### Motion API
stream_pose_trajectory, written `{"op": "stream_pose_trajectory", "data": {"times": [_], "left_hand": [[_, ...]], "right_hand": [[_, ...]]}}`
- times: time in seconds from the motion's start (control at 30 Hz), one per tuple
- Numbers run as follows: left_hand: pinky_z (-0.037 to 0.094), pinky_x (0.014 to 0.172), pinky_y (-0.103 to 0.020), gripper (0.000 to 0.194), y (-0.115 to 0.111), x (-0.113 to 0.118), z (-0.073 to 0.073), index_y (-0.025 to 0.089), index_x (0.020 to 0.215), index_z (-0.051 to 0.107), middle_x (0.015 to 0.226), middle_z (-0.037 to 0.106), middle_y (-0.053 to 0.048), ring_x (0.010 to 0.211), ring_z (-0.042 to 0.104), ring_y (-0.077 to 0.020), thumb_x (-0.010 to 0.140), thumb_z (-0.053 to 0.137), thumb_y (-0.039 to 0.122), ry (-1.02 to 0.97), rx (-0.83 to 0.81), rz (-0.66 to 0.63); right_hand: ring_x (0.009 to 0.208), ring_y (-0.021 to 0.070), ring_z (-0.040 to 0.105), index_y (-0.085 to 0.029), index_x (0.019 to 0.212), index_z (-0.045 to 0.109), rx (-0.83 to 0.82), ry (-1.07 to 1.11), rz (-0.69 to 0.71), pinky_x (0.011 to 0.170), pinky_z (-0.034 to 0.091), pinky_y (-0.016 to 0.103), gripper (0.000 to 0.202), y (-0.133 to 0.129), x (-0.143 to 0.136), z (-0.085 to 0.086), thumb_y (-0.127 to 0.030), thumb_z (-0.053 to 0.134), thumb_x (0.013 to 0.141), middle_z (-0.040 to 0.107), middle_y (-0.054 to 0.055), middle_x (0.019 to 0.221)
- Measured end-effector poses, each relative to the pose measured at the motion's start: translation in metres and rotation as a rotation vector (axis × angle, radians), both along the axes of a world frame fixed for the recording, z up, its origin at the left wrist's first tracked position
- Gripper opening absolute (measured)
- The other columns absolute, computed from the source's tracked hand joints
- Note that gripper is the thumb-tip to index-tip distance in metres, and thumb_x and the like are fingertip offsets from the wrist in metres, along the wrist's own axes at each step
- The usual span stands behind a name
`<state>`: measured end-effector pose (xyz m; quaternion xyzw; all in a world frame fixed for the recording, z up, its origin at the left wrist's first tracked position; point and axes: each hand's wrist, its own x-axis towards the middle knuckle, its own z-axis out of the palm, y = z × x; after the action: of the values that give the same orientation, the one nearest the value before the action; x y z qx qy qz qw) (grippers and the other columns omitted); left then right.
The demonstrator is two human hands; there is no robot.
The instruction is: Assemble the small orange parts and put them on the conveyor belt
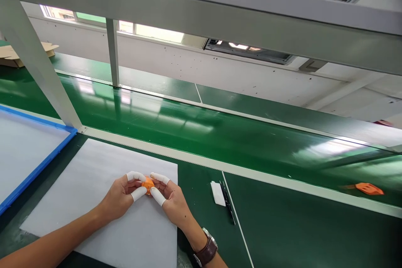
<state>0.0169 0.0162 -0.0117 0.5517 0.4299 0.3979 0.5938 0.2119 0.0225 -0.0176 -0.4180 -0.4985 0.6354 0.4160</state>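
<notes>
Between both hands is a small orange piece (147,184), rounded and partly covered by the fingers; I cannot tell its kind. My left hand (121,194) grips its left side, with white finger cots on thumb and forefinger. My right hand (169,197) pinches its right side, also wearing white finger cots, with a brown-strapped watch (206,251) on the wrist. Both hands are over a white foam sheet (125,234) lying on the dark green bench (282,226).
Right of the sheet lie a small white block (217,193) and a black pen-like tool (227,202). A blue-edged tray (37,176) is at left. Another orange piece (369,189) sits on the green conveyor belt (188,130). A metal frame (63,79) rises behind the bench; cardboard (12,52) stands far left.
</notes>
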Motion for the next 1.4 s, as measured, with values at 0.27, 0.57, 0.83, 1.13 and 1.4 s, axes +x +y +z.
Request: {"op": "stream_pose_trajectory", "data": {"times": [0.27,0.57,0.83,1.13,1.4], "left_hand": [[0.055,0.103,-0.039,0.026,-0.008,0.004,-0.009,0.026,0.115,0.062,0.133,0.059,-0.008,0.119,0.064,-0.0214,0.092,0.06,0.013,0.424,0.709,0.108],[0.06,0.093,-0.033,0.025,-0.007,0.007,-0.012,0.024,0.11,0.054,0.117,0.069,-0.006,0.108,0.069,-0.0192,0.089,0.062,0.012,0.476,0.735,0.17],[0.061,0.089,-0.033,0.021,-0.006,0.006,-0.002,0.024,0.105,0.058,0.112,0.073,-0.006,0.107,0.071,-0.0202,0.088,0.064,0.015,0.493,0.748,0.193],[0.06,0.082,-0.035,0.011,0.046,-0.023,0.024,0.023,0.096,0.062,0.107,0.073,-0.006,0.093,0.071,-0.0209,0.087,0.065,0.028,0.644,0.681,0.315],[0.058,0.081,-0.034,0.021,0.197,-0.042,0.007,0.019,0.096,0.063,0.096,0.074,-0.007,0.084,0.07,-0.0212,0.08,0.067,0.031,0.755,0.445,0.473]], "right_hand": [[0.082,0.0204,0.072,-0.021,0.117,0.063,-0.034,0.046,-0.087,0.084,0.06,0.041,0.047,0.003,0.002,-0.004,-0.042,0.08,0.079,0.073,0.007,0.104],[0.099,0.0224,0.069,-0.024,0.114,0.068,0.086,0.029,0.008,0.092,0.055,0.04,0.032,-0.001,0.001,-0.009,-0.036,0.075,0.085,0.072,0.006,0.108],[0.088,0.0198,0.067,-0.026,0.11,0.071,0.097,0.056,-0.005,0.082,0.057,0.037,0.028,0.002,0.001,-0.007,-0.038,0.074,0.085,0.069,0.004,0.1],[0.085,0.0197,0.066,-0.023,0.113,0.071,0.131,-0.075,-0.032,0.082,0.056,0.036,0.035,-0.001,-0.001,-0.009,-0.045,0.072,0.085,0.07,0.007,0.1],[0.086,0.022,0.066,-0.023,0.107,0.074,0.199,-0.119,-0.016,0.082,0.056,0.035,0.039,0.001,-0.002,-0.011,-0.055,0.069,0.085,0.069,0.008,0.095]]}}
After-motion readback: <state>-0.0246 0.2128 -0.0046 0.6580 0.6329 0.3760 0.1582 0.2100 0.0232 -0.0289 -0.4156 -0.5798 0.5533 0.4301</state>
